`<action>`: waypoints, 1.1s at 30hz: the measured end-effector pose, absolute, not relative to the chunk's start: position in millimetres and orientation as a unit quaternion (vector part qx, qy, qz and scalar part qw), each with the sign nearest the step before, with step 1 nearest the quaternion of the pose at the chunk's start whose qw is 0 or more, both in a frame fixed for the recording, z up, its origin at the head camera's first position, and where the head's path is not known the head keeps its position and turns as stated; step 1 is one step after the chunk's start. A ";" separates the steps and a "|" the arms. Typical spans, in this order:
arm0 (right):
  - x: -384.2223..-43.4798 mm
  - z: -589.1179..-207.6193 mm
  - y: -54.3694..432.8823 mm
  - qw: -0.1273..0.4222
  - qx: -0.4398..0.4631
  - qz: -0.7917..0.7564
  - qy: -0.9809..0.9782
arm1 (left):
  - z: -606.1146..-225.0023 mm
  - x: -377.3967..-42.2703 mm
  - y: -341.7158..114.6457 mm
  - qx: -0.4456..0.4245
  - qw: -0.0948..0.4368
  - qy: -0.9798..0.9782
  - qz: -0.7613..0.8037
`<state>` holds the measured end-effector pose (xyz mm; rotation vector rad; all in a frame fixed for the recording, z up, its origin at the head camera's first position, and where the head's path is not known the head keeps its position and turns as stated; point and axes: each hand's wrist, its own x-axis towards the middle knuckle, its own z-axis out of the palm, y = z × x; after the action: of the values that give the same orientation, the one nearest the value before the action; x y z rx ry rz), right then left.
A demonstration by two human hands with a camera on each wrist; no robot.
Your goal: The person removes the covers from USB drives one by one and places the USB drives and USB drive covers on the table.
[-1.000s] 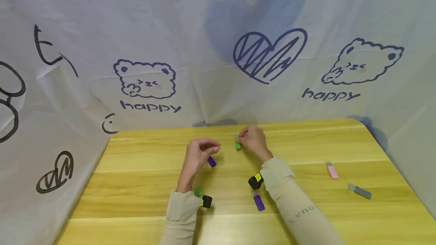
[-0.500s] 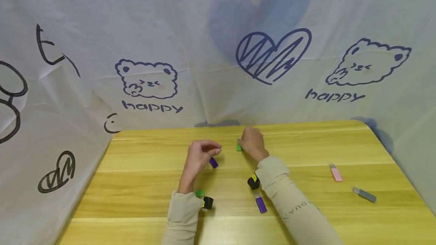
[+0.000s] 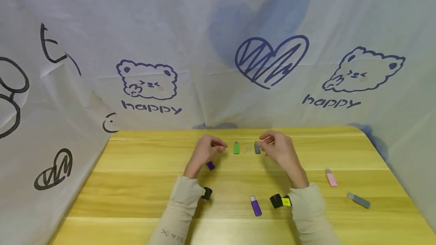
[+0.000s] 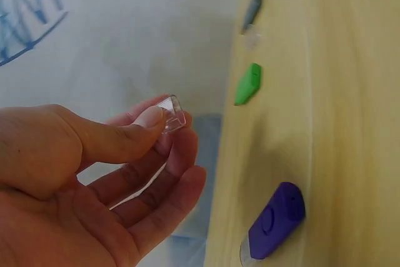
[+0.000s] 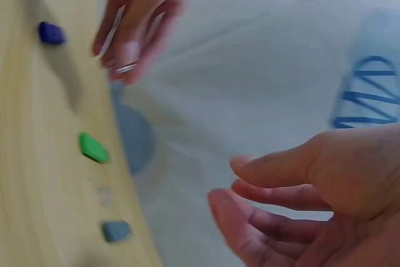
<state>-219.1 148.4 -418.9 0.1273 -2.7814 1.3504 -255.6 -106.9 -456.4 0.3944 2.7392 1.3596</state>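
Note:
My left hand [image 3: 204, 150] pinches a small clear plastic cap [image 4: 174, 115] between thumb and fingers, above a purple USB stick [image 4: 278, 220] on the table. My right hand [image 3: 281, 148], fingers loosely bent, holds nothing; the right wrist view shows a gap between its thumb and fingertips. In the head view its fingertips are right beside a grey USB stick [image 3: 257, 148] near the back edge. Between the two hands lies a green USB stick [image 3: 236, 148], its metal plug pointing to the back. Another clear piece [image 3: 248, 149] lies between the green and grey sticks.
A second purple USB stick [image 3: 256, 206] lies between the forearms, plug uncovered. To the right are a pink stick [image 3: 331, 178] and another grey stick [image 3: 358, 200]. A white printed cloth [image 3: 204, 48] stands behind the wooden table [image 3: 136, 184].
My right hand has left the green stick and moved right, uncovering the grey stick and the clear piece. The left hand shifts slightly right, still pinching the cap.

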 end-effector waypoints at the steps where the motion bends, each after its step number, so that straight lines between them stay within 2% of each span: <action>1: -212.1 -415.4 155.4 0.020 0.043 0.442 -0.896 | -456.6 -259.4 -105.2 0.135 0.032 0.893 0.429; 8: -170.1 -397.7 206.0 0.018 0.044 0.428 -0.902 | -466.2 -284.2 -93.8 0.164 0.064 0.910 0.374; 13: -154.2 -398.4 238.4 0.019 0.034 0.428 -0.903 | -472.5 -295.3 -91.2 0.165 0.080 0.916 0.357; 19: -145.1 -401.9 270.7 0.011 0.003 0.433 -0.902 | -473.3 -301.7 -89.2 0.151 0.091 0.926 0.333; 33: -141.3 -408.2 304.7 0.024 -0.021 0.419 -0.907 | -474.6 -298.2 -88.5 0.144 0.063 0.926 0.344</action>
<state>-141.3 304.7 -408.2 -0.0660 -2.8073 1.2971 -298.2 -88.5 -474.6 0.4361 2.7971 1.0379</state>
